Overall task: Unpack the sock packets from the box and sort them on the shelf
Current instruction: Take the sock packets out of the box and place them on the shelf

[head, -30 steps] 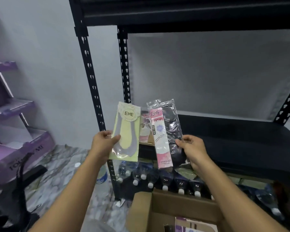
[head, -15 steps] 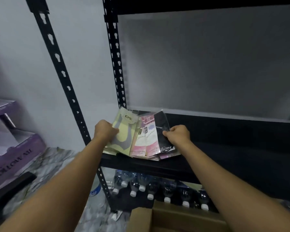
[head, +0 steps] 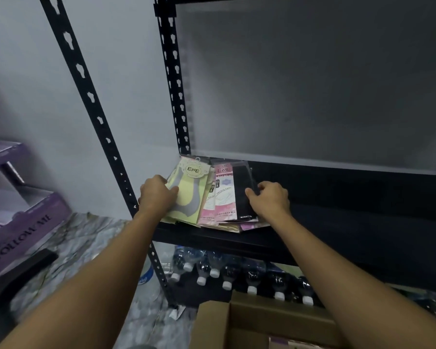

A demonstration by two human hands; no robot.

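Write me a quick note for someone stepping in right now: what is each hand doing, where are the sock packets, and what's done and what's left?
Left hand: grips the yellow-green packet by its left edge.
Right hand: pinches the right edge of the pink-and-black packet.
Where: both packets lie side by side on top of other packets at the left end of the black shelf. The open cardboard box sits below on the floor, and something purple shows inside it.
Done: several packets are on the shelf.
Left: let go of these two, then probably return to the box for more.
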